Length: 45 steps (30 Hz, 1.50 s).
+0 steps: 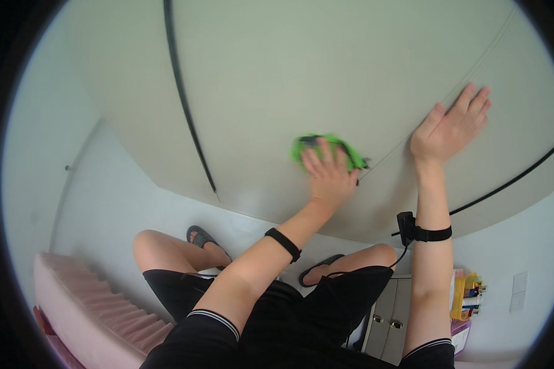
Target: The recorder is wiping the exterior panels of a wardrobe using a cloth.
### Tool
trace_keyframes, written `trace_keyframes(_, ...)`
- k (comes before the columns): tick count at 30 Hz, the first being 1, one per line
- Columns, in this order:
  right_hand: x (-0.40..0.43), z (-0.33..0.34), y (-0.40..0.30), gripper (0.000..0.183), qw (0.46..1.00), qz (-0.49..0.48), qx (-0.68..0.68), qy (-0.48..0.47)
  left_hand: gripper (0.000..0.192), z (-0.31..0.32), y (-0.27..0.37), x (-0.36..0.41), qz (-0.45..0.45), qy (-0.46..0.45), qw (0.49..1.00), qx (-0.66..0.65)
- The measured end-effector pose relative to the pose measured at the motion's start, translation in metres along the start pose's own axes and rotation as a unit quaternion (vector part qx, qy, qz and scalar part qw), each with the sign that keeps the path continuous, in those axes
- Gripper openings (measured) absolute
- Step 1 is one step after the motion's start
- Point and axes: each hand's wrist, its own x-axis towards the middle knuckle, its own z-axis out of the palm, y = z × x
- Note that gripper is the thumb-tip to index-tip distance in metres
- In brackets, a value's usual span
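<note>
In front of me rise pale wardrobe doors, with narrow seams and long black edge strips. My left hand presses a crumpled green cloth with dark patches against the lower part of a door, close to a seam. The fingers lie over the cloth and look blurred. Farther right and higher up, my right hand rests palm-first on the door surface. It holds nothing, and its thumb stands away from the fingers.
A pink padded bed edge with a pleated skirt stands behind me at left. At lower right are a grey cabinet and a yellow basket of bottles. A cable hangs from the device on my right wrist.
</note>
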Motion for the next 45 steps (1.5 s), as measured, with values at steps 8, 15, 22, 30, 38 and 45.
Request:
trace_keyframes(8, -0.002, 0.0, 0.002, 0.065, 1.0, 0.004, 0.006, 0.001, 0.065, -0.019, -0.032, -0.007, 0.296, -0.247, 0.922, 0.048)
trace_keyframes(15, 0.001, -0.002, -0.001, 0.065, 1.0, 0.011, -0.001, 0.001, 0.071, -0.121, -0.177, 0.033, 0.023, -0.278, 0.938, 0.208)
trace_keyframes(22, 0.001, -0.003, 0.002, 0.067, 1.0, 0.02, 0.002, -0.009, 0.102, -0.127, -0.151, 0.078, 0.038, 0.04, 0.997, 0.06)
trace_keyframes(30, -0.001, -0.004, 0.001, 0.068, 1.0, -0.005, -0.009, -0.012, 0.098, -0.135, -0.118, 0.128, 0.073, 0.154, 0.984, 0.052)
trace_keyframes(38, 0.005, -0.003, 0.0, 0.066, 1.0, -0.03, -0.007, 0.007, 0.09, -0.063, -0.157, -0.001, -0.274, 0.159, 0.947, -0.057)
trace_keyframes(45, 0.006, 0.0, -0.008, 0.065, 0.999, -0.041, 0.003, 0.012, 0.085, -0.035, -0.184, -0.018, -0.553, 0.149, 0.799, -0.18)
